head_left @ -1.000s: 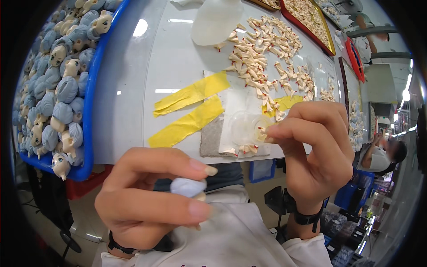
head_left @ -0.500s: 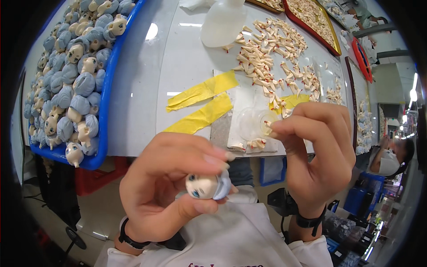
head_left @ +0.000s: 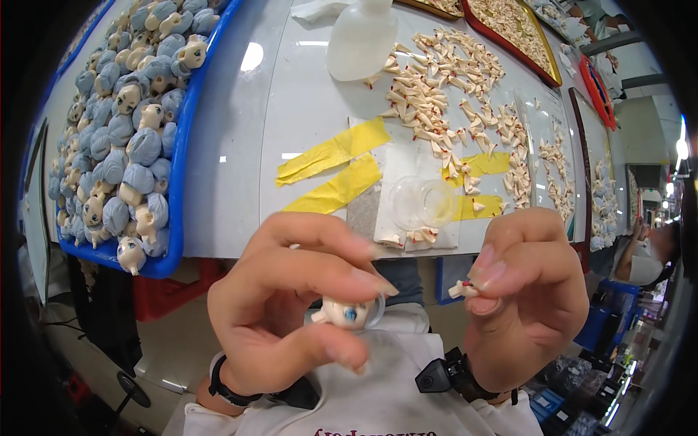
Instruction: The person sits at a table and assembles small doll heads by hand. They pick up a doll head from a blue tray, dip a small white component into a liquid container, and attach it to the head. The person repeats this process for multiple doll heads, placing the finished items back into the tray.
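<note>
Within left hand [head_left: 256, 320] — smooth, round doll head [head_left: 339, 313] | right hand [head_left: 536, 301] — stubby piece [head_left: 461, 290]

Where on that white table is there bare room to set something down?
The widest bare patch of the white table lies between the blue tray and the yellow tape strips; a smaller one sits between those strips and the bottle. It's crowded right of the bottle, with small pale pieces, and around the clear round dish.

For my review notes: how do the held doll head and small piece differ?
The doll head, in the left hand, is bigger than the small piece in the right hand. The head shows blue hair and an eye; the piece, a red mark. Both look partly pale.
</note>
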`<state>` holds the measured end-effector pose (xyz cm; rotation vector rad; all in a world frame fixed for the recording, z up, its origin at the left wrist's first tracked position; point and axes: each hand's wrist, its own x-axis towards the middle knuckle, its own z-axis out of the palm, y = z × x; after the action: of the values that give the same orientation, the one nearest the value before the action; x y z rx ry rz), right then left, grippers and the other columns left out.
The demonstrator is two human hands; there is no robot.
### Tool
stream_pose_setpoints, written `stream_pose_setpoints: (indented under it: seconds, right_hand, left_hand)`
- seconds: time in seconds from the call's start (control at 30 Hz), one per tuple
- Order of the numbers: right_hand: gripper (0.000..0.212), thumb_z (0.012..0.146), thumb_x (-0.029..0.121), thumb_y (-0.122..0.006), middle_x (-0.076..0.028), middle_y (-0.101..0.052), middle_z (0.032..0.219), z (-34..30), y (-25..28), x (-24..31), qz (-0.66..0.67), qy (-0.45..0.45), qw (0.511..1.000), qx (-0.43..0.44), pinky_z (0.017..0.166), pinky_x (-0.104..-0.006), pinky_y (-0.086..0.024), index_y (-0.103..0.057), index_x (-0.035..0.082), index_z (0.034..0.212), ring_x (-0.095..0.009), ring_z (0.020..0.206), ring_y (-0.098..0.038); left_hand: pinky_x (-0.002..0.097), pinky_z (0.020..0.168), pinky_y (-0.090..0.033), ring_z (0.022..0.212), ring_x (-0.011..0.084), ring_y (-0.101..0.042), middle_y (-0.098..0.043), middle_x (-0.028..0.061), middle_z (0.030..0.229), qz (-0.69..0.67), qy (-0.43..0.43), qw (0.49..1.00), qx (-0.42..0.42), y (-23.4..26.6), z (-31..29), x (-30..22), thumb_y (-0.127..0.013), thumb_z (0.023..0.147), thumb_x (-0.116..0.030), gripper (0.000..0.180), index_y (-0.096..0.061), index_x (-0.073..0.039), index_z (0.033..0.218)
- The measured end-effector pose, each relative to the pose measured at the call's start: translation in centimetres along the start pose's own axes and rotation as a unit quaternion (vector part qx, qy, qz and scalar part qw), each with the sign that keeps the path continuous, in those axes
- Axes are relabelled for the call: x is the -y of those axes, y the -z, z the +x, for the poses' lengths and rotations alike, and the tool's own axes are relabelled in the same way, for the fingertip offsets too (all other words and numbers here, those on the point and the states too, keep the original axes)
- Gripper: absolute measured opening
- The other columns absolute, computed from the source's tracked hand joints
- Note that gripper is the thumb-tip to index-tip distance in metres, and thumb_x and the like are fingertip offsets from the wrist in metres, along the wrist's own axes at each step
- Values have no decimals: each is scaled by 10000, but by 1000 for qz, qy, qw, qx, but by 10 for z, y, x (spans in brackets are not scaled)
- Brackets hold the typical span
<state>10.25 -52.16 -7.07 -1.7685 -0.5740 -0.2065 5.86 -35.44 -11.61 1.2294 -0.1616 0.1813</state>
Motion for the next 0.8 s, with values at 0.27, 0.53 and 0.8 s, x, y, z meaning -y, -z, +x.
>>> stream_pose_setpoints:
  seconds: [0.27, 0.53, 0.8]
  right_hand:
    - [197, 718, 120, -717, -86, -482, 774, -5, 0, -2, 44, 31, 998, 12, 612, -185, -335, -545, 46, 782, -110, 696, -448]
    - [180, 653, 32, -699, -28, -511, 737, 7, -15, 10, -144, 125, 975, 119, 526, -225, -329, -597, 105, 782, -113, 590, -466]
    - [212, 565, 3, -674, -8, -572, 693, 5, -22, 4, -128, 131, 983, 31, 516, -258, -312, -639, 114, 742, -117, 572, -485]
  left_hand:
    - [239, 531, -486, 637, 186, -586, -511, 161, 933, -37, -4, 999, -15, -4, 0, -2, -691, 774, -330, 415, -470, -46, 982]
    - [223, 667, -484, 751, 140, -566, -513, 120, 905, -76, -2, 995, -59, -10, -2, -5, -757, 706, -327, 493, -473, -29, 976]
    - [212, 692, -453, 745, 119, -558, -546, 101, 867, -27, 4, 997, -67, 0, -13, -6, -789, 646, -301, 505, -538, 11, 953]
